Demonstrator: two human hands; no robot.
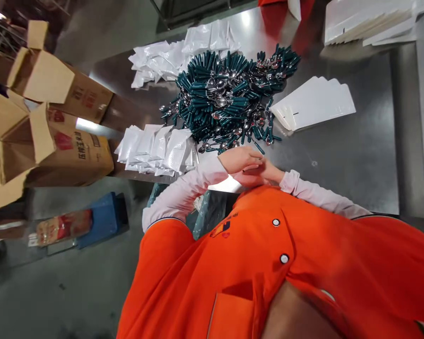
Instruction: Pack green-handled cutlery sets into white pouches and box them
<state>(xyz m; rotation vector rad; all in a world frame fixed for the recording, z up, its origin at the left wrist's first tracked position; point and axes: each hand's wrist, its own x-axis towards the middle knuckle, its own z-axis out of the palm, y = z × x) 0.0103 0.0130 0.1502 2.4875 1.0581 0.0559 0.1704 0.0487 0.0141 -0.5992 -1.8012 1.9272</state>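
Observation:
My left hand (240, 158) reaches across from the left, its fingers bent and closed over my right hand, so what they pinch, if anything, is hidden. My right hand (256, 176) is beneath it, fingers closed at the end of a white bag (226, 185) that lies partly under my left forearm at the table's front edge. Just beyond my hands is a large heap of spoons (219, 101) with dark green handles and shiny metal bowls. One loose spoon handle (257, 147) points towards my left fingers.
Filled white packets lie in a near pile (159, 148) and a far pile (183, 47). Flat white bags (318, 103) are fanned out at right, with another stack (371, 21) behind. Open cardboard boxes (70, 155) and a blue stool (101, 219) stand left of the metal table (356, 160).

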